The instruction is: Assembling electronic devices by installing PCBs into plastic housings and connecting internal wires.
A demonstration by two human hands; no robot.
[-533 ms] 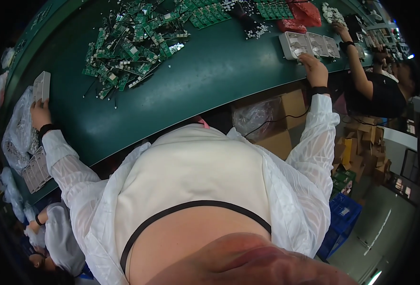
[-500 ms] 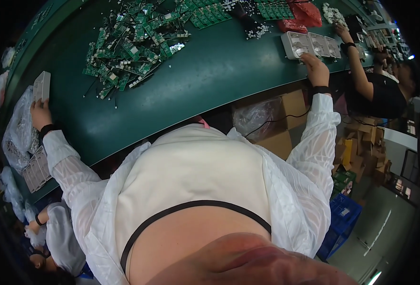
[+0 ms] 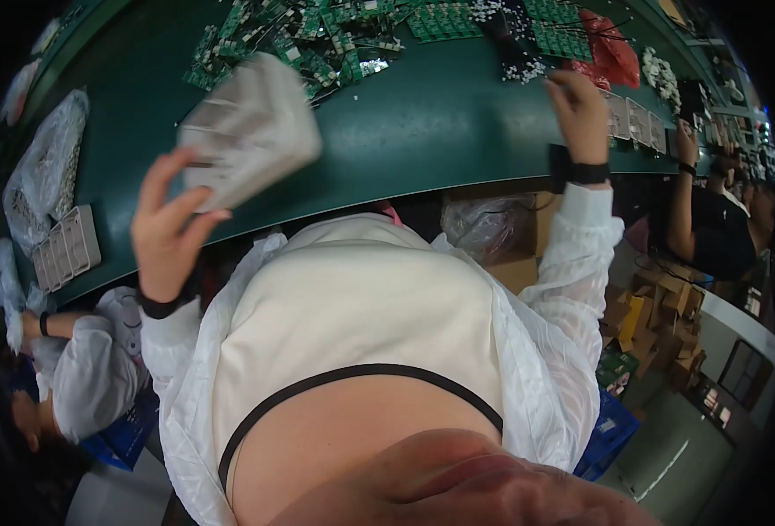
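Observation:
My left hand [image 3: 166,230] grips a white plastic housing [image 3: 269,118] with open compartments, held tilted above the green bench. Motion blurs the housing. My right hand [image 3: 583,110] hovers over the bench's right part, fingers loosely curled and apart, nothing visible between them. Behind it and to its right lies a row of white compartmented housings [image 3: 637,121], partly hidden by the hand. A pile of green circuit boards [image 3: 352,53] is spread beyond the held housing.
At the left lie a clear plastic bag [image 3: 50,167] of small parts and another white housing [image 3: 67,248]. Board panels [image 3: 444,19], black wires with white connectors [image 3: 517,57] and a red bag [image 3: 613,53] sit at the back. Co-workers [image 3: 98,368] are at both sides; cardboard boxes [image 3: 654,307] stand right.
My left hand has come inward from the far left, carrying a white housing toward the middle. My right hand has left the housings at the right and risen slightly. The view has shifted.

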